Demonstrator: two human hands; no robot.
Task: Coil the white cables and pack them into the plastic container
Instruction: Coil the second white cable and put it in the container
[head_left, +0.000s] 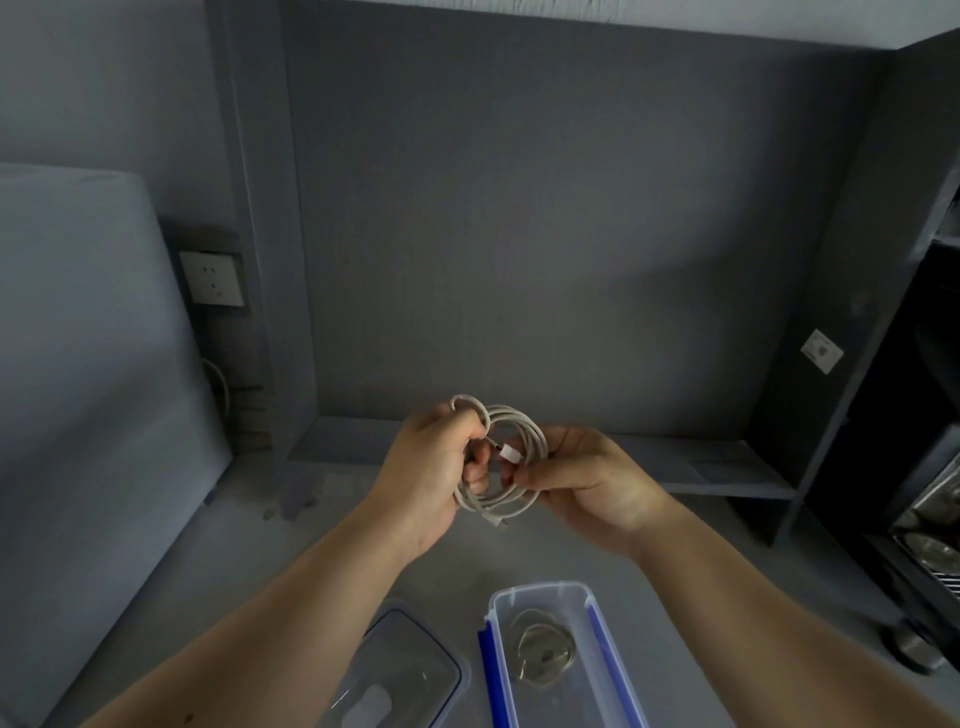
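Both hands' grip: round cable coil (506, 457)

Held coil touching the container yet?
Apart. Head view shows the held coil up between both hands, bare grey surface visible between it and the container below.

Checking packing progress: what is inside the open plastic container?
The plastic container holds one coiled white cable on its floor. Its near end is cut off by the frame, so anything there is unseen.
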